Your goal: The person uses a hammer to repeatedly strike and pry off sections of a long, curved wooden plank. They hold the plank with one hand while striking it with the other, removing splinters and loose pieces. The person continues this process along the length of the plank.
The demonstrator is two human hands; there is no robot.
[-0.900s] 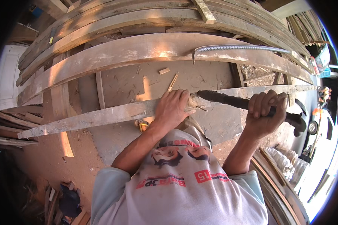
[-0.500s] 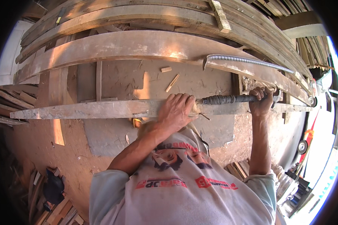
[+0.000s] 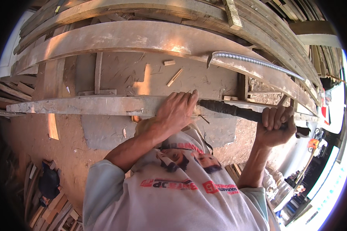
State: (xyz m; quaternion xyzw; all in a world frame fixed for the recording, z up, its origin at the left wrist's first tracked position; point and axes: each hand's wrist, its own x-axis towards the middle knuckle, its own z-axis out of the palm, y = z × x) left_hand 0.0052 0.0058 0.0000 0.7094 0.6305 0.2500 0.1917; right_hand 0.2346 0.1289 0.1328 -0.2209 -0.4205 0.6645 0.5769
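A long weathered plank runs across in front of my body. My left hand is closed over it, fingers wrapped on its upper edge. A dark wrapped pry bar starts just right of those fingers and slants down to the right. My right hand grips it near its bent metal end, with the knuckles up. Its left tip meets the plank beside my left hand; exactly how it sits there is hidden. Below that tip, a thin dark nail-like piece sticks out from the plank.
Beyond the plank lies a broad beam with a hooked ribbed steel bar on it. Stacked timbers fill the far side. Small wood offcuts lie on the ground between, and more scrap wood is at lower left.
My right hand has swung the bar's right end down and toward me, so the bar now slants. My left hand stays on the plank. The whole view has shifted slightly.
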